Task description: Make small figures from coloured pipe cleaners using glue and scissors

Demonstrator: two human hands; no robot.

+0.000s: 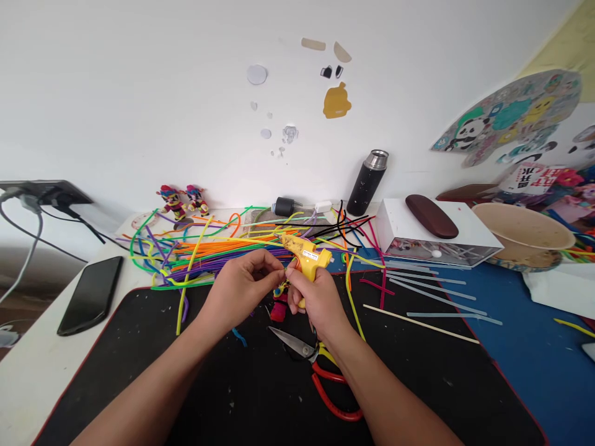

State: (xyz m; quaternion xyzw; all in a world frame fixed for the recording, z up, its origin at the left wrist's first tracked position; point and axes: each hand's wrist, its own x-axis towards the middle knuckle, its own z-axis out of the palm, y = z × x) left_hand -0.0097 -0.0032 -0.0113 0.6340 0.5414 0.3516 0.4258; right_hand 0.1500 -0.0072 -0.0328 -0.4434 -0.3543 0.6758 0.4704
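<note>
My right hand (312, 296) grips a yellow glue gun (307, 253), its nozzle pointing up and left. Right beside it, my left hand (242, 286) has its fingertips pinched on something small near the gun's handle; I cannot make out what. Just below both hands sits a small red and multicoloured pipe-cleaner figure (279, 303) on the black mat (139, 371). Red-handled scissors (316, 365) lie on the mat under my right wrist, blades pointing left.
A heap of coloured pipe cleaners (204, 251) spreads behind the hands. Clear glue sticks (432, 291) and a thin wooden stick (418, 323) lie to the right. A phone (90, 294) lies left; a black flask (367, 183), white box (437, 238), bowl (525, 235) and two small figures (182, 199) stand behind.
</note>
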